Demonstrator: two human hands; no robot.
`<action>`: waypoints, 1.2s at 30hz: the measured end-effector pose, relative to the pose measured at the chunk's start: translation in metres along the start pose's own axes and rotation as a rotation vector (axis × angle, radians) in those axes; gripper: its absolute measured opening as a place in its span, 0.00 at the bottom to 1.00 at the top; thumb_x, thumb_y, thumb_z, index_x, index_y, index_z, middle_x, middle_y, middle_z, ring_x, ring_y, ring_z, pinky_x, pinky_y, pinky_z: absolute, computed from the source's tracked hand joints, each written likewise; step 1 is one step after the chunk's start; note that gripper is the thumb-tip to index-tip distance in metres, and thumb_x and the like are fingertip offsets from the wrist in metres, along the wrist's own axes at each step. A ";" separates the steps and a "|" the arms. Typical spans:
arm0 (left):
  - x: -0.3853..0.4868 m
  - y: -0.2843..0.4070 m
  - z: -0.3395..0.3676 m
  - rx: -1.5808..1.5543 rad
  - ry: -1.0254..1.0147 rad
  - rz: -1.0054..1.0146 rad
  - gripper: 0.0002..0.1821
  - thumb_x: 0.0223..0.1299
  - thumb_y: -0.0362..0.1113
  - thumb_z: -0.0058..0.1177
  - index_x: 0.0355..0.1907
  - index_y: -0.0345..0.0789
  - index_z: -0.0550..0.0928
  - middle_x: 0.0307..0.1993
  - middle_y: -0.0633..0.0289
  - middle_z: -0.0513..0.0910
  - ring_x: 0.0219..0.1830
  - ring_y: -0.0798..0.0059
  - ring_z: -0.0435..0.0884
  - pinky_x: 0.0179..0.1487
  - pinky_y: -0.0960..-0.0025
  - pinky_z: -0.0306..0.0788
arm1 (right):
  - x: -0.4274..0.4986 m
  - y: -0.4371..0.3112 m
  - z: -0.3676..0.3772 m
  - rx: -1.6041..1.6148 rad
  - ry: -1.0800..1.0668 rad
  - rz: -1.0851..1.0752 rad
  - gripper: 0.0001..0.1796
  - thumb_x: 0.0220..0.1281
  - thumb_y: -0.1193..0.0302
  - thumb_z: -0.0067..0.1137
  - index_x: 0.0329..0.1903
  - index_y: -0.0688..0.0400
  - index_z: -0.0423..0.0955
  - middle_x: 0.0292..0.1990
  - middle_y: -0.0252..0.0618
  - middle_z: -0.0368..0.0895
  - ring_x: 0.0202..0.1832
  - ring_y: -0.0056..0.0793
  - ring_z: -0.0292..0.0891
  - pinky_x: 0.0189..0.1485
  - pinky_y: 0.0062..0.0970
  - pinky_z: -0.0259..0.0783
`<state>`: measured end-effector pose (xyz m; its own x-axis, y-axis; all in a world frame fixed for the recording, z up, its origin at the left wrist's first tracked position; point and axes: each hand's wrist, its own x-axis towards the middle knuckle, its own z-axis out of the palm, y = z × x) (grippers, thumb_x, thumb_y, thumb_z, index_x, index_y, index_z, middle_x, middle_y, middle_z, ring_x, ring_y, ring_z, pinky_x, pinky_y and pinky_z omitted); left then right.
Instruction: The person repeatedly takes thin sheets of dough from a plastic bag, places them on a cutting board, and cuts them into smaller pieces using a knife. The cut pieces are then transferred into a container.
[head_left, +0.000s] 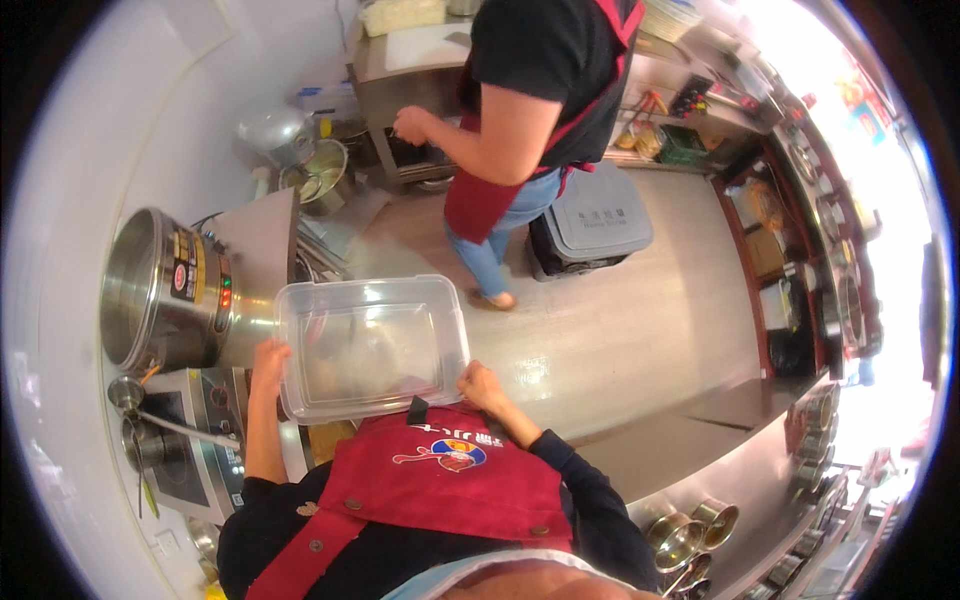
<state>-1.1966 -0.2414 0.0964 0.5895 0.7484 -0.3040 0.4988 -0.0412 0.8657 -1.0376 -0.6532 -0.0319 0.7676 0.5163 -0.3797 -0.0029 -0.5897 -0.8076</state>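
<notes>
A rectangular clear plastic container (367, 349) is held in front of my red apron (442, 480). Its wide rim faces up, and nothing distinct shows inside it. My left hand (271, 364) grips its left rim with bent fingers. On the opposite side, my right hand (478, 384) is closed on the right rim near the lower corner. The apron's bib lies just below the container's near edge.
A large steel pot with a control panel (165, 289) and an induction cooker (195, 442) stand at left. Ahead, a co-worker in a red apron (480, 202) stands beside a grey lidded bin (600, 217). Metal pots (675, 540) are at lower right.
</notes>
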 end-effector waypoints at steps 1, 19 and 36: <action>-0.001 0.002 -0.007 0.008 0.003 0.010 0.02 0.45 0.30 0.53 0.25 0.36 0.78 0.19 0.71 0.71 0.19 0.82 0.66 0.21 0.73 0.56 | 0.006 -0.006 0.002 -0.016 -0.009 -0.010 0.15 0.54 0.65 0.62 0.35 0.64 0.74 0.34 0.61 0.82 0.41 0.58 0.80 0.47 0.47 0.75; -0.048 0.009 0.000 -0.112 0.124 0.080 0.02 0.45 0.28 0.53 0.23 0.37 0.76 0.21 0.73 0.71 0.22 0.84 0.67 0.23 0.73 0.57 | 0.042 -0.002 -0.008 -0.003 -0.013 -0.121 0.12 0.58 0.67 0.57 0.37 0.64 0.72 0.32 0.61 0.81 0.40 0.61 0.79 0.45 0.49 0.74; -0.027 0.035 0.043 -0.125 0.023 0.055 0.04 0.46 0.28 0.52 0.27 0.35 0.79 0.23 0.71 0.73 0.22 0.82 0.69 0.25 0.74 0.60 | 0.022 0.000 -0.045 0.096 0.100 -0.025 0.08 0.60 0.70 0.56 0.36 0.63 0.72 0.28 0.53 0.83 0.33 0.48 0.83 0.39 0.41 0.77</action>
<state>-1.1675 -0.2914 0.1175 0.5982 0.7623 -0.2472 0.3823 -0.0004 0.9240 -0.9918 -0.6699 -0.0198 0.8281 0.4631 -0.3159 -0.0404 -0.5128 -0.8575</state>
